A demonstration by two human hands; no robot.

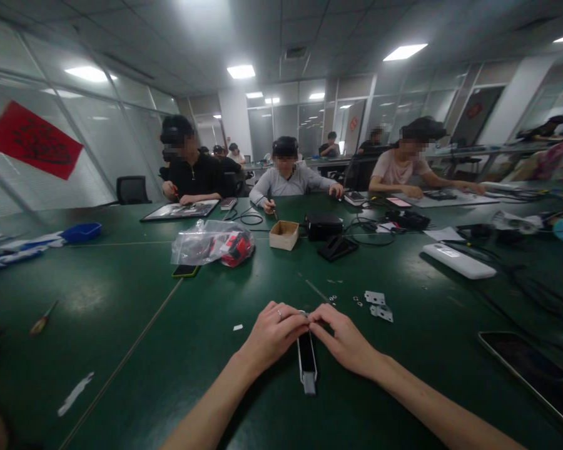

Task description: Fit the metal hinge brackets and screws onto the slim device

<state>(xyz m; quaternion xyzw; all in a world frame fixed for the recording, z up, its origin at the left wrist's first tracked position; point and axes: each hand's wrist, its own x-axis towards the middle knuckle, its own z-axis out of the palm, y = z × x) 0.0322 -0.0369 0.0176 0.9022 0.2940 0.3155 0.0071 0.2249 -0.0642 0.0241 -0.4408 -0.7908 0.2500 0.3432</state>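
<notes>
slim device [306, 353], far end partly covered

Green tabletop [178, 337], seam lines visible. Center, beyond the work area: open cardboard box [284, 237], with black case [324, 226] just to the right. Left of the box: clear plastic bag [192, 242], red and black contents visible; yellow-green-edged phone [185, 272] at the near edge of the bag. Far left: blue plastic tray [82, 232]. Nearer on the left: screwdriver-like tool [44, 317] and white strip [76, 395], well apart from each other. Right: white elongated housing [458, 260]; nearer, dark-screened smartphone [535, 375]. Far side: three seated persons in headgear. Left glass partition: red poster [32, 140], mounted at a tilt.
</notes>
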